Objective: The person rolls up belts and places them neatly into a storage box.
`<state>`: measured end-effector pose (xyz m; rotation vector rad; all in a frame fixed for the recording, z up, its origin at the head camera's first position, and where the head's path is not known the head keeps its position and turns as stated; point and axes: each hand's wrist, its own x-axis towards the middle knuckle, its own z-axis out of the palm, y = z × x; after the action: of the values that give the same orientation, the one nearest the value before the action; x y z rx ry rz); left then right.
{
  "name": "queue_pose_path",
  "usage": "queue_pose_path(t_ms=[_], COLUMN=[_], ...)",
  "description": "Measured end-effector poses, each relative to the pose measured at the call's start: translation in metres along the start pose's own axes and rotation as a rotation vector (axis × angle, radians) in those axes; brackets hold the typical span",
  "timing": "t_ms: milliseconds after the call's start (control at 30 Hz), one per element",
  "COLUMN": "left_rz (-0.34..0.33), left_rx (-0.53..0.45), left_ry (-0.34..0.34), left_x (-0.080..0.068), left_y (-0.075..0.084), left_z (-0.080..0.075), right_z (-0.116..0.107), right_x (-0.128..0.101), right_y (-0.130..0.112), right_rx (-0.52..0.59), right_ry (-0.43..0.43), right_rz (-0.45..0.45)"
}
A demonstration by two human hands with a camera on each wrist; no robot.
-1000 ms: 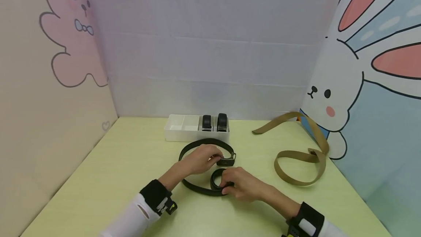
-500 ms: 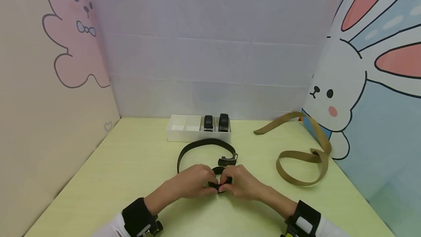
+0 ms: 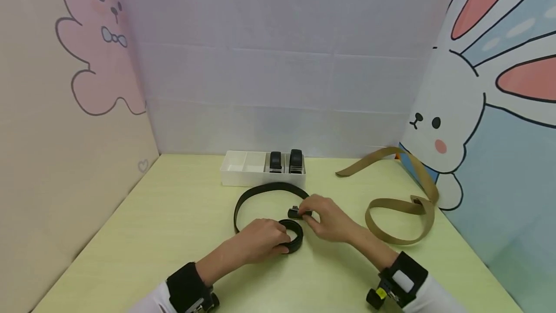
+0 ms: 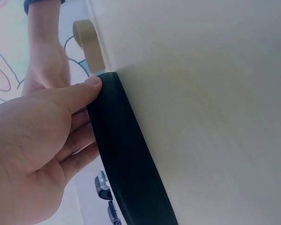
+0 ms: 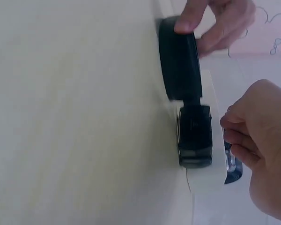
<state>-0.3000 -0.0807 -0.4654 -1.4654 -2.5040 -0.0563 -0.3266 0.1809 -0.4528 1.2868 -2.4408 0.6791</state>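
A black belt (image 3: 268,188) lies on the table in a wide loop, its tail rolled into a coil (image 3: 298,243) at the front. My left hand (image 3: 260,238) pinches the coil's left side, thumb on the near face and fingers behind, as the left wrist view shows with the black strap (image 4: 124,154). Just above the belt's buckle (image 5: 195,136) is my right hand (image 3: 329,219). Its fingers are bent, and the right wrist view shows a narrow gap between fingertips and buckle. In the head view the hand covers part of the buckle.
A white divided box (image 3: 243,179) stands behind the belt, with two rolled black belts in its right compartments. On the right lies a loose tan webbing strap (image 3: 393,203). Printed cloth walls enclose the table's back and sides.
My left hand has come from near the buckle to the coil and now pinches it. My right hand has left the coil and moved away from me, over the buckle.
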Motion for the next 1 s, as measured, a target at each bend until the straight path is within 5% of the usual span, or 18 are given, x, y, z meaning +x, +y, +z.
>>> queue_pose_path(t_ms=[233,467,767,1000], left_rz=[-0.003,-0.024,-0.063,-0.057], left_rx=[0.005,-0.029,-0.142,-0.179], left_ry=[-0.017,-0.02,0.006,0.024], left_x=[-0.002,-0.009,-0.026,-0.026], left_y=[-0.002,-0.02,-0.053,-0.058], left_z=[0.0,-0.004,-0.006,-0.002], right_z=[-0.008,-0.017,-0.045,-0.037], right_x=[0.006,-0.012,-0.05,-0.047], right_y=[0.022,0.024,0.018,-0.012], right_rx=[-0.258,-0.338,-0.267,-0.129], right_ry=[-0.192,-0.189,-0.222,-0.286], right_rz=[0.068,0.053,0.113,0.018])
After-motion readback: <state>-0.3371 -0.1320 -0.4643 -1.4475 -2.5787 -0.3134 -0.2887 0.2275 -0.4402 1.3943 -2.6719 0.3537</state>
